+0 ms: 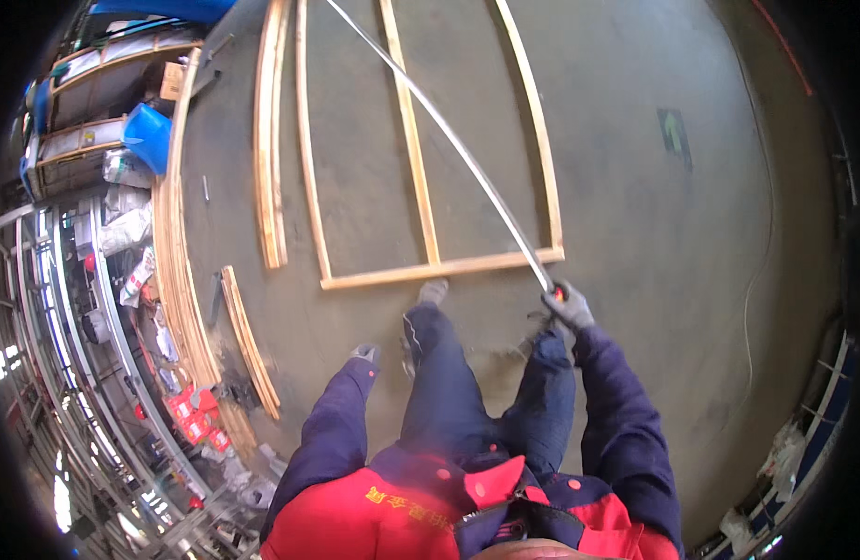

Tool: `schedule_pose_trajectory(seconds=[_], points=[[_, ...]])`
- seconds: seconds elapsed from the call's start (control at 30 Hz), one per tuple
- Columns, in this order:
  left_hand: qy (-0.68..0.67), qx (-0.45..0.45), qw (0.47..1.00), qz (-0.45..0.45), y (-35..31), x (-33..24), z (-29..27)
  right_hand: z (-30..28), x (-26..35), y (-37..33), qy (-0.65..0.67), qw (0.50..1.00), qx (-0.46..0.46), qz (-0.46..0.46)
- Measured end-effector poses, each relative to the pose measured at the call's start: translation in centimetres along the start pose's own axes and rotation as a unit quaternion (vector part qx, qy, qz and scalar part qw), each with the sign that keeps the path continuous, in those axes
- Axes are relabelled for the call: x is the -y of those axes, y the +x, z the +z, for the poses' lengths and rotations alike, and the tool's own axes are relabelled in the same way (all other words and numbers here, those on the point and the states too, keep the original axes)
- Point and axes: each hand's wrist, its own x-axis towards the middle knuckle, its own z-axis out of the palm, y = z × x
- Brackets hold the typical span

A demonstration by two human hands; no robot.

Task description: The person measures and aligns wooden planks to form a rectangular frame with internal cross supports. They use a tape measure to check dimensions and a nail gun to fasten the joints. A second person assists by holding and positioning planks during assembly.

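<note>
My right hand (573,310), in a grey glove, is closed around a tape measure (559,294) with some orange on it. Its long pale blade (460,149) runs diagonally up and left over a wooden frame (383,276) lying on the floor, crossing the frame's middle slat. The tape measure is close to the frame's near right corner. My left hand (366,354), also gloved, hangs low beside my left leg, away from the frame; its fingers are mostly hidden. One of my shoes (433,290) is right against the frame's near rail.
Loose wooden strips (269,140) lie left of the frame, with shorter strips (250,341) nearer me. Farther left are a stack of long boards (182,280), a blue bin (148,137), red packages (195,415) and metal racking (112,345). A green arrow floor marking (673,133) lies to the right.
</note>
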Motion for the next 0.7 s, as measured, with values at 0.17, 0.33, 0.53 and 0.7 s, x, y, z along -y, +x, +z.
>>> schedule_pose_trajectory(seconds=[0.17, 0.33, 0.53, 0.7], points=[[0.020, -0.005, 0.997, 0.074, -4.5, 6.9, 10.8, -4.8, -8.3, 5.5, 0.026, 0.998, -0.019, -0.052], [0.021, 0.037, 0.999, 0.019, -8.3, 6.0, 17.2, -5.3, -10.7, 6.9, 0.076, 0.996, 0.048, -0.006], [0.080, 0.064, 0.990, 0.099, -3.2, 2.0, 29.4, -4.1, -19.2, 8.8, 0.014, 0.997, 0.044, 0.056], [0.033, 0.137, 0.982, 0.124, 2.2, 0.5, 33.1, -0.7, -24.8, 8.0, -0.034, 0.996, 0.021, 0.080]])
